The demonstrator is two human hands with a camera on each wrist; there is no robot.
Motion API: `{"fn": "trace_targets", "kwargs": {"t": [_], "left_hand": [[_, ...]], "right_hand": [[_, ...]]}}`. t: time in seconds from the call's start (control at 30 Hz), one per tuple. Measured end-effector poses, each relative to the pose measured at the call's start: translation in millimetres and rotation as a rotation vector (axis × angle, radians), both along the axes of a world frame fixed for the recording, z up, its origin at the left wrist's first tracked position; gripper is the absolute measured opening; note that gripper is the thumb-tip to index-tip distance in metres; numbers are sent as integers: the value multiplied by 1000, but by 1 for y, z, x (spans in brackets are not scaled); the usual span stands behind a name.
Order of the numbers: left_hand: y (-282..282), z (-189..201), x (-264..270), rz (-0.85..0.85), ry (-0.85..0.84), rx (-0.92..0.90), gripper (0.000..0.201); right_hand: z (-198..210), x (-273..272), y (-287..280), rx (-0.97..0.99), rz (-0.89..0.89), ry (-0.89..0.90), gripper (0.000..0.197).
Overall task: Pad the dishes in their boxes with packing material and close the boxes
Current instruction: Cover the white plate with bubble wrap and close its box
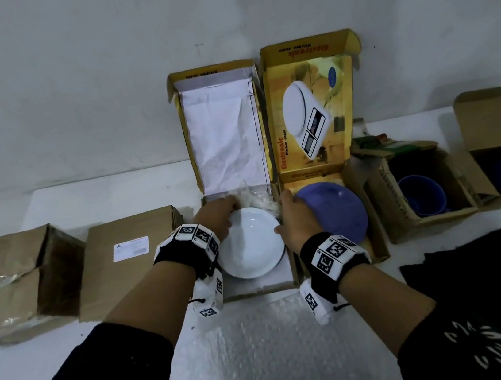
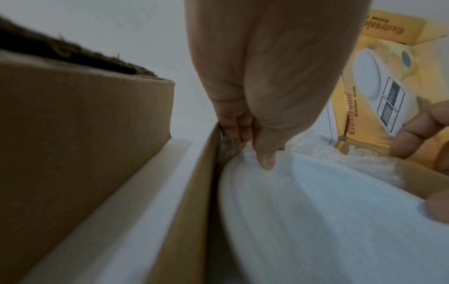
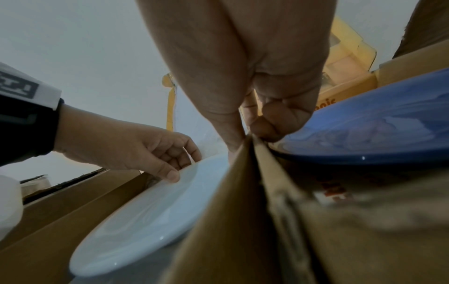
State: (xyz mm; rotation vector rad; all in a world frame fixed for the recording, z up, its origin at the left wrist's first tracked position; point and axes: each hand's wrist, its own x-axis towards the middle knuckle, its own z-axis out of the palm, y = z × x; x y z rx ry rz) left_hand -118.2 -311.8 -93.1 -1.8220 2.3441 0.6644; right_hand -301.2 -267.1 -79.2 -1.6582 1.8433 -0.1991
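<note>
Item: white plate (image 1: 250, 244), lying in the open yellow box (image 1: 247, 290) on plastic padding (image 1: 255, 197). Left hand (image 1: 218, 218) pinched its rim; right hand (image 1: 295, 219) gripped the box wall. Step: seating. Next, likely: top padding, lid (image 1: 223, 129) down.

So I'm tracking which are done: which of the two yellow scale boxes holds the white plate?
The left yellow box, with white paper lining its raised lid. The white plate lies in it; the right one holds a blue plate.

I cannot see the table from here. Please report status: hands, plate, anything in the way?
Left hand grips white plate at its far rim, in open box. Right hand pinches the box walls, thumb on plate. Plastic wrap bunched behind plate.
</note>
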Motion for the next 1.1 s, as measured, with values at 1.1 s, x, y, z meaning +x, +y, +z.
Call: {"fn": "trace_targets", "kwargs": {"t": [1.1], "left_hand": [[216, 1, 2, -17, 203, 20, 16]], "right_hand": [[-16, 28, 249, -93, -80, 202, 55]]}}
